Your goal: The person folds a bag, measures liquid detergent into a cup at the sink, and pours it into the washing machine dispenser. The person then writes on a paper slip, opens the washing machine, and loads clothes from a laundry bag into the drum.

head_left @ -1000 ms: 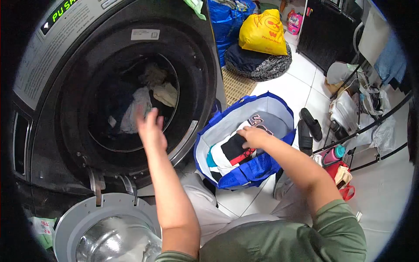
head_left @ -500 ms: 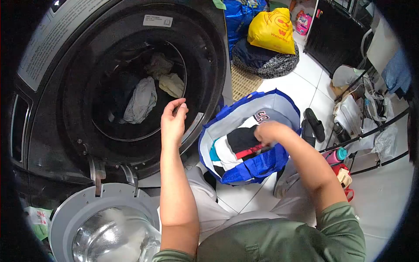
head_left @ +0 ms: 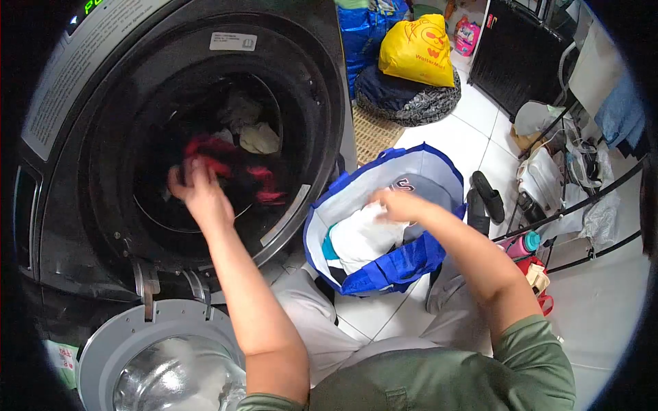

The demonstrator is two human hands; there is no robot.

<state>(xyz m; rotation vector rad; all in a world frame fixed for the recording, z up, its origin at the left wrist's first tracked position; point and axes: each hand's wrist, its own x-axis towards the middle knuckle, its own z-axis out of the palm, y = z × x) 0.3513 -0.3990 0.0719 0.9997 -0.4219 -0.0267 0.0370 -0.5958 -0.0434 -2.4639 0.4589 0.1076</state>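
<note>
My left hand (head_left: pixel 200 192) is at the mouth of the washing machine drum, its fingers apart. Just beyond the fingertips a blurred red and black garment (head_left: pixel 218 163) hangs in the opening. Deeper in the drum lie a cream cloth (head_left: pixel 260 138) and a greyish cloth (head_left: pixel 241 113). Over the blue bag (head_left: pixel 394 269), my right hand (head_left: pixel 397 205) has its fingers closed on the top of a white cloth (head_left: pixel 363 238). A grey garment with lettering (head_left: pixel 432 196) lies beside it in the bag.
The round machine door (head_left: pixel 171 363) hangs open at lower left. Behind the bag are a yellow bag (head_left: pixel 418 55) on a dark bundle (head_left: pixel 411 103) and a woven mat (head_left: pixel 375 133). Black slippers (head_left: pixel 488 197) and a wire rack (head_left: pixel 589 195) with items stand at right.
The red and black garment has gone from the bag into the drum opening. My left hand has moved left to the drum and opened. More of the white cloth shows under my right hand.
</note>
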